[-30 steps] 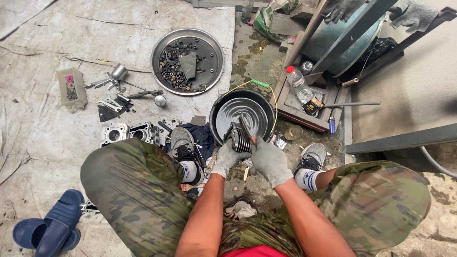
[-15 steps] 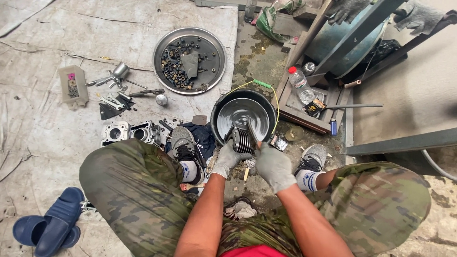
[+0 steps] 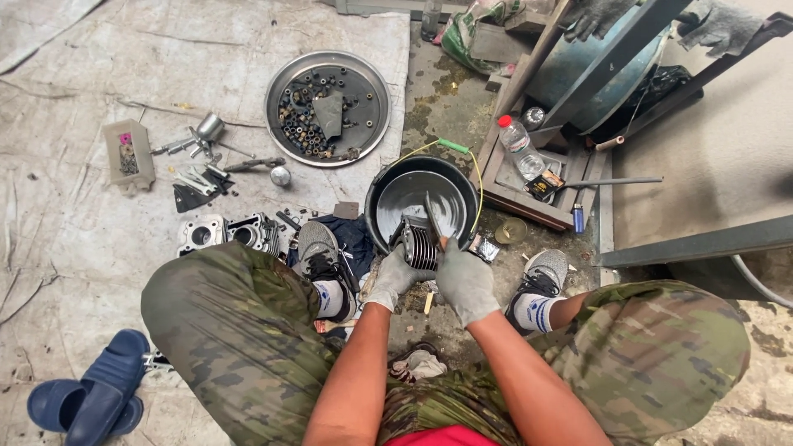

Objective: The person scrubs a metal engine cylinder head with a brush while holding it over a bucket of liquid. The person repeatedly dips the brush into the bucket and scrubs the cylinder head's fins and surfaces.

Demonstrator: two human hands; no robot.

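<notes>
Head-camera view downward: a finned engine cylinder (image 3: 420, 242) is held over the near rim of a black basin (image 3: 374, 216) on the floor between two camouflage-clad knees. The left hand (image 3: 391, 276), in a grey glove, is curled around the cylinder's near-left side, fingers closed on the fins, forearm reaching up from below. The right hand (image 3: 465, 278), gloved likewise, is wrapped shut around the handle of a thin tool (image 3: 433, 217), whose shaft is angled up and left across the cylinder's top. Both wrists are drawn close together, just apart. A round metal tray (image 3: 370, 76) of small dark parts is seen well beyond the basin on the grey sheet. Two more cylinder parts (image 3: 230, 234) are laid beside the left knee. A plastic bottle (image 3: 519, 146) is lying in a wooden frame to the right.
</notes>
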